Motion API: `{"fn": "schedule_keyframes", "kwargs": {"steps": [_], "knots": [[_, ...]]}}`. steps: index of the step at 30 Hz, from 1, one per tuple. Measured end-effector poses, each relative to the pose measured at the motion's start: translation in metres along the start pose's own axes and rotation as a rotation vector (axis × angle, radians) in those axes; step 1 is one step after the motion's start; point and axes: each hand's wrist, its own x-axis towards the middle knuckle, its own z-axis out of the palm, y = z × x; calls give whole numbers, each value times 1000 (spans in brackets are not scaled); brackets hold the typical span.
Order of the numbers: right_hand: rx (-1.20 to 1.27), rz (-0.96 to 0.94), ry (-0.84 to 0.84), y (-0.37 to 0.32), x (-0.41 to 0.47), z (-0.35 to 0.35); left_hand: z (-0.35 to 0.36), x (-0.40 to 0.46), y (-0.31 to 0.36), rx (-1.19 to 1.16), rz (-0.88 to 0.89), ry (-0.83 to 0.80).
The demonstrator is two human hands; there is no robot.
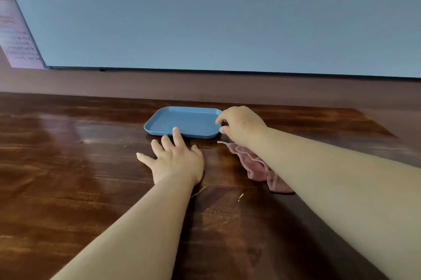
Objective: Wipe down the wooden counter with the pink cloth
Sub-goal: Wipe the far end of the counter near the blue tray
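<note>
Wooden counter (91, 188) | one blue tray (182, 120), right hand (241, 124) pinching it | one pink cloth (257, 165) | left hand (177, 159) spread flat

the tray (182, 121) sits on the counter (68, 165) at twelve o'clock. the cloth (257, 165) lies at four o'clock of it, near.

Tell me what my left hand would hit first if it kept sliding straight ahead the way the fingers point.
Most likely the blue tray. The left hand lies flat on the wooden counter, fingers spread and pointing at the tray's near rim; the middle fingertip already seems to reach it, though contact is unclear.
</note>
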Motion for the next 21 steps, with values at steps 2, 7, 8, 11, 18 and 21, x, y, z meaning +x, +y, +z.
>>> {"fn": "schedule_keyframes", "kwargs": {"steps": [2, 7, 8, 11, 18, 21], "knots": [[109, 11, 37, 5, -14, -6, 1, 2, 0, -9, 16, -15], [46, 192, 55, 41, -81, -11, 4, 3, -1, 21, 26, -40], [57, 183, 7, 48, -95, -7, 3, 3, -1, 25, 34, -37], [-6, -31, -184, 57, -111, 9, -1, 3, -1, 82, 126, -2], [-43, -28, -277, 75, -95, 23, -21, 21, 10, 135, 146, -165], [-47, 23, -217, 85, -76, 26, -25, 36, 27, 100, 161, -262]]}}
